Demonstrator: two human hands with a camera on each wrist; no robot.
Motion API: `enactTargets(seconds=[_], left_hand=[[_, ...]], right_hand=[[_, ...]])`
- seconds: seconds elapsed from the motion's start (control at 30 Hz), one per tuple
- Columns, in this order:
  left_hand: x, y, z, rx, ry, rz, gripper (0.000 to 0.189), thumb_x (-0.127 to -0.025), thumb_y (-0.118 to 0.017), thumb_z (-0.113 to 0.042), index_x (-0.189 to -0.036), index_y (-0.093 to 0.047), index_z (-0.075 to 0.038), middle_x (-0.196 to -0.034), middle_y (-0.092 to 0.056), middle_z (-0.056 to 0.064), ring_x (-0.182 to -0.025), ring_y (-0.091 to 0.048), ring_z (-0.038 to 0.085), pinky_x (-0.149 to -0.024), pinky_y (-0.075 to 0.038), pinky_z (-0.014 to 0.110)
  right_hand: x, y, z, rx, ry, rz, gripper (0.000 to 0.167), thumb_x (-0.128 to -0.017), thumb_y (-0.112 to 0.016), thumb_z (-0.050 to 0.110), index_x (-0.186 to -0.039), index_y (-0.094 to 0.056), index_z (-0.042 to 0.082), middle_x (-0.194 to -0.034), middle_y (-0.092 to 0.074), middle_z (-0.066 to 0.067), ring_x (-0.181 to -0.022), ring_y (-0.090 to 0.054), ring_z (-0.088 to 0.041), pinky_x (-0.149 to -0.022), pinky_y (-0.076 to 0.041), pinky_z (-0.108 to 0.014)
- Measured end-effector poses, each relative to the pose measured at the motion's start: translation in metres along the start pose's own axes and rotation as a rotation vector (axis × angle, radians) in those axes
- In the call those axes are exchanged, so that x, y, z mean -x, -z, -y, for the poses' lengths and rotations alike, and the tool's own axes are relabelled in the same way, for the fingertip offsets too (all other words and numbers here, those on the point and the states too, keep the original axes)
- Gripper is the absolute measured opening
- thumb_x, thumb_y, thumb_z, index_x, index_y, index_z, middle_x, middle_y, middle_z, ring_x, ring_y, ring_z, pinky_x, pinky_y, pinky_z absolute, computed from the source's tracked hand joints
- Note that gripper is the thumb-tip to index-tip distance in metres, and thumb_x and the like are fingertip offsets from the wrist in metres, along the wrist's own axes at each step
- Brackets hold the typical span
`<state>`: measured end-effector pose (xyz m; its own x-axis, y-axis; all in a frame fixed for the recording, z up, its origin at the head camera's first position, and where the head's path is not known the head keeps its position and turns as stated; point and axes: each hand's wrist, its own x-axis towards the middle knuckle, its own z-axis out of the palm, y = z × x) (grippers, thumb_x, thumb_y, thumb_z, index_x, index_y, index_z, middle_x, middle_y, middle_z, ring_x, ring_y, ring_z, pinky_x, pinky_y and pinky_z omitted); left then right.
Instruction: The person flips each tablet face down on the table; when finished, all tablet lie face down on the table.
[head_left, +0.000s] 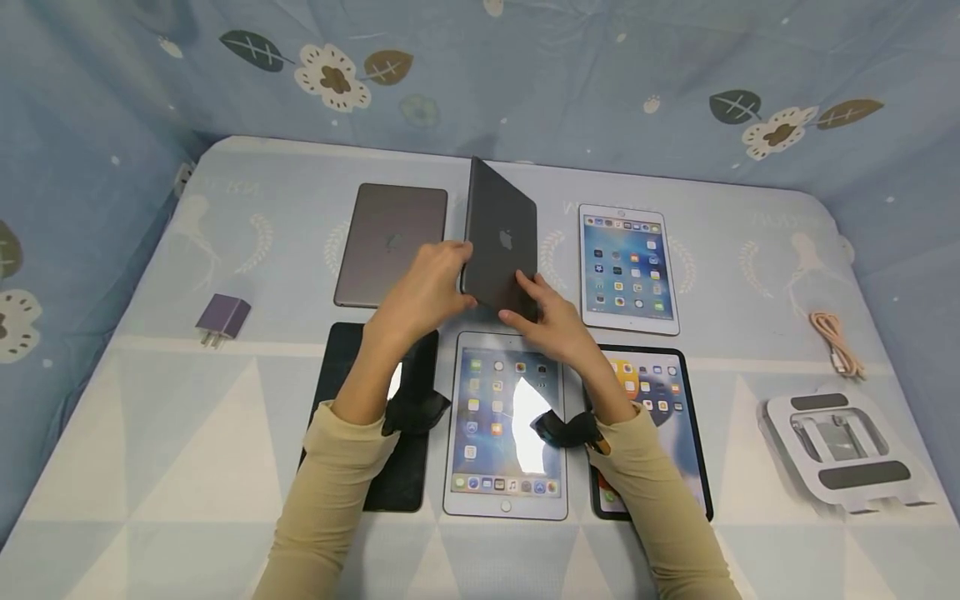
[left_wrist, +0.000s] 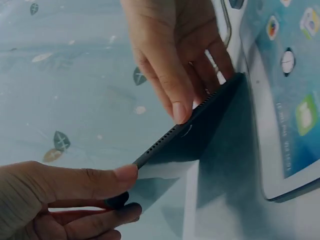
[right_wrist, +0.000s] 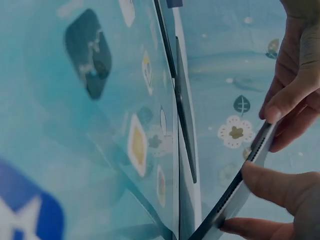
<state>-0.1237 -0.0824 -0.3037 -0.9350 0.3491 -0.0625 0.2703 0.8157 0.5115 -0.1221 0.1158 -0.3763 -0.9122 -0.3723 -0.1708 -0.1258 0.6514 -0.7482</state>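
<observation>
Both hands hold a dark grey tablet [head_left: 501, 237] at a steep tilt, its back with an apple logo facing right in the head view. My left hand [head_left: 426, 287] grips the tablet's left edge with thumb and fingers. Lower down, the right hand [head_left: 557, 323] pinches its near right corner, fingers on the back. In both wrist views thumbs lie along an edge with small speaker holes. Just nearer stands out a white tablet [head_left: 472, 467], lit with app icons. A grey tablet [head_left: 397, 233] lies back-up beside the left hand.
A smaller white tablet [head_left: 628, 267] lies at back right. Under the forearms are a dark-screened tablet [head_left: 397, 483] and a black-framed lit tablet [head_left: 688, 442]. Far left lies a purple charger [head_left: 223, 317]; at right, a coiled cable [head_left: 834, 342] and a folding stand [head_left: 840, 450].
</observation>
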Motion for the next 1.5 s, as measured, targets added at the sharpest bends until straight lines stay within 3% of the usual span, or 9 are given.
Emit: enactTargets(seconds=[0.17, 0.4, 0.73, 1.03, 1.5], left_hand=[[-0.005, -0.01, 0.005, -0.033, 0.021, -0.006, 0.051, -0.075, -0.079, -0.003, -0.119, -0.059, 0.011, -0.114, -0.064, 0.024, -0.109, -0.061, 0.036, -0.092, -0.051, 0.041], [-0.011, -0.02, 0.012, -0.04, 0.065, 0.017, 0.035, -0.071, -0.08, 0.0, -0.1, -0.063, 0.009, -0.098, -0.067, 0.022, -0.096, -0.064, 0.035, -0.083, -0.053, 0.04], [-0.017, -0.039, 0.021, -0.037, 0.111, 0.047, 0.028, -0.075, -0.077, 0.001, -0.098, -0.064, 0.008, -0.097, -0.067, 0.021, -0.09, -0.065, 0.032, -0.078, -0.055, 0.039], [-0.016, -0.047, 0.016, -0.139, 0.134, -0.04, 0.018, -0.075, -0.076, 0.002, -0.089, -0.068, 0.006, -0.093, -0.069, 0.02, -0.076, -0.066, 0.029, -0.062, -0.056, 0.04], [-0.016, -0.051, 0.016, -0.168, 0.098, -0.065, 0.014, -0.076, -0.075, 0.004, -0.088, -0.069, 0.007, -0.097, -0.067, 0.022, -0.08, -0.066, 0.031, -0.067, -0.055, 0.038]], right_hand=[[0.001, 0.0, 0.003, 0.081, -0.056, 0.009, 0.069, -0.095, -0.058, 0.032, -0.15, -0.027, 0.003, -0.155, -0.013, -0.032, -0.142, -0.02, -0.049, -0.114, -0.025, -0.057], [0.002, 0.0, 0.007, 0.122, -0.098, -0.001, 0.072, -0.094, -0.06, 0.033, -0.149, -0.028, -0.001, -0.155, -0.009, -0.033, -0.143, -0.017, -0.048, -0.114, -0.024, -0.057], [0.004, 0.002, 0.006, 0.15, -0.104, 0.014, 0.072, -0.093, -0.06, 0.031, -0.145, -0.03, -0.008, -0.154, -0.006, -0.035, -0.142, -0.016, -0.051, -0.113, -0.024, -0.058], [0.002, 0.004, 0.005, 0.179, -0.115, 0.026, 0.075, -0.093, -0.06, 0.034, -0.144, -0.029, -0.011, -0.155, -0.006, -0.034, -0.143, -0.017, -0.048, -0.114, -0.025, -0.055], [-0.001, 0.005, 0.0, 0.186, -0.096, 0.028, 0.077, -0.093, -0.059, 0.033, -0.142, -0.027, -0.016, -0.155, -0.003, -0.034, -0.143, -0.015, -0.047, -0.116, -0.024, -0.052]])
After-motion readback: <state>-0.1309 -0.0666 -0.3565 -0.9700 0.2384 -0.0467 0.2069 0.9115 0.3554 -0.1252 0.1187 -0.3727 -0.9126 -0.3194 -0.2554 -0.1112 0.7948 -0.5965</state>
